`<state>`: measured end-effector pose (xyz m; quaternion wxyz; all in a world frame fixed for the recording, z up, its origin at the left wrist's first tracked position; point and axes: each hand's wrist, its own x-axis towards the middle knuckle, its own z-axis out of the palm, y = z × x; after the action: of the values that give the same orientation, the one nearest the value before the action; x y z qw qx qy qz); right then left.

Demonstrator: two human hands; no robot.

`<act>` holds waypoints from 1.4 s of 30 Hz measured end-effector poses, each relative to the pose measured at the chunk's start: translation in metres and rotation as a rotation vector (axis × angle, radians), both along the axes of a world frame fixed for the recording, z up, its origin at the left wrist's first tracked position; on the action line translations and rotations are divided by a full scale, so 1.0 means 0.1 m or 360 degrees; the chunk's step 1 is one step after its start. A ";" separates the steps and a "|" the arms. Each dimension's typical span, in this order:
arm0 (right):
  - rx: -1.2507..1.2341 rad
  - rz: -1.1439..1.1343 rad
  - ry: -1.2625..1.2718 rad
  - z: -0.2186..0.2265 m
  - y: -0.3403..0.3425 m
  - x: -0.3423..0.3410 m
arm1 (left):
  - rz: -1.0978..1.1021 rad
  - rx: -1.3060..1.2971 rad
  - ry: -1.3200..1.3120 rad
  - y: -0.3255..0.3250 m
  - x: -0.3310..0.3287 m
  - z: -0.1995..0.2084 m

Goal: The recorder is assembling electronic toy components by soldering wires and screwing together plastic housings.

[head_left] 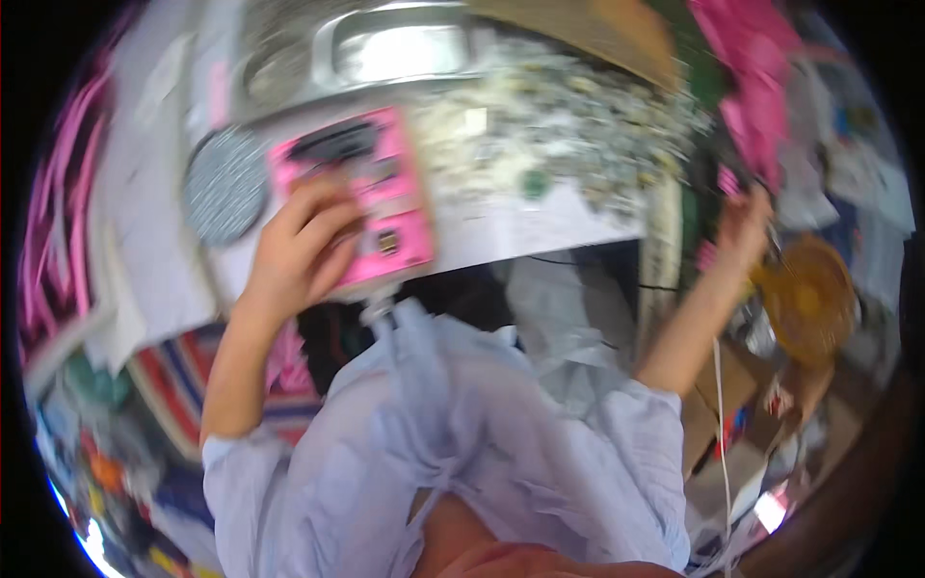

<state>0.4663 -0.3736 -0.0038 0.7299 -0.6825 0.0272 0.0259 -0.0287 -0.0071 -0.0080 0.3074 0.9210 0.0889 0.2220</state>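
Note:
A bright pink board [409,173] lies near the table's front edge, with a black strip [332,143] across its far part and a small dark-and-gold square piece [387,241] near its front. Over the board's left side, my left hand [310,231] has its fingers bent down and closed; what they hold, if anything, is hidden. Out at the right, past the table's side, my right hand [747,226] is closed, with its fingers drawn together beside a small pink piece [729,180]. Something thin and dark shows at that hand, too smeared to name.
A grey speckled disc [226,185] lies left of the board. Metal trays [395,48] stand behind it. A wide heap of small shiny pieces [568,125] covers the table's right part. Pink sheeting [756,77] hangs at right, above a yellow-orange basket [809,299].

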 end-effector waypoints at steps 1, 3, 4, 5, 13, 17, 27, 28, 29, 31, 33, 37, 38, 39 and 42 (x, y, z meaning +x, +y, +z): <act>0.0322 0.0197 0.0090 -0.07 -0.09 0.04 | 0.0058 -0.0076 -0.0053 0.01 -0.04 0.01; 0.0735 0.0264 0.0249 -0.13 -0.08 -0.17 | 0.0236 -0.0120 0.0010 -0.05 -0.22 -0.04; 0.0791 0.0394 0.0321 -0.16 -0.02 -0.34 | 0.0303 -0.0149 0.0007 -0.08 -0.28 -0.06; 0.0836 0.0513 0.0379 -0.16 0.07 -0.58 | 0.0286 -0.0104 0.0023 -0.12 -0.30 -0.06; -0.0311 0.1205 -0.0202 -0.12 1.50 -2.33 | 0.0082 0.0152 0.0086 -0.17 -0.15 -0.12; -0.0576 0.1682 -0.0937 -0.12 2.20 -2.73 | 0.0138 0.0094 0.0064 -0.18 -0.11 -0.07; -0.1295 0.1777 -0.1238 -0.07 2.68 -2.97 | 0.0363 0.0351 0.0036 -0.04 0.13 -0.09; -0.1361 0.1799 -0.1222 -0.03 2.71 -2.97 | 0.0352 0.0352 0.0016 -0.03 0.13 -0.10; -0.1426 0.1823 -0.1208 0.01 2.74 -2.96 | 0.0345 0.0355 -0.0002 -0.03 0.13 -0.11; -0.1551 0.1841 -0.1279 0.08 2.80 -2.98 | 0.0344 0.0382 -0.0029 -0.04 0.14 -0.15; -0.1591 0.1852 -0.1344 0.11 2.81 -2.99 | 0.0342 0.0396 -0.0044 -0.04 0.14 -0.17; -0.1480 0.1859 -0.1370 0.08 2.77 -2.96 | 0.0338 0.0388 -0.0061 -0.04 0.15 -0.19; -0.1452 0.1859 -0.1355 0.07 2.75 -2.95 | 0.0337 0.0381 -0.0070 -0.04 0.15 -0.20; -0.1354 0.1886 -0.1175 0.07 2.74 -2.93 | 0.0333 0.0381 -0.0099 -0.04 0.15 -0.21; -0.1154 0.1931 -0.0757 0.06 2.70 -2.87 | 0.0322 0.0374 -0.0152 -0.04 0.14 -0.21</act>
<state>0.1795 -0.1039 0.0023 0.3029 -0.7628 -0.5059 0.2653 -0.0148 -0.0110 -0.0289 0.1774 0.9254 0.1401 0.3042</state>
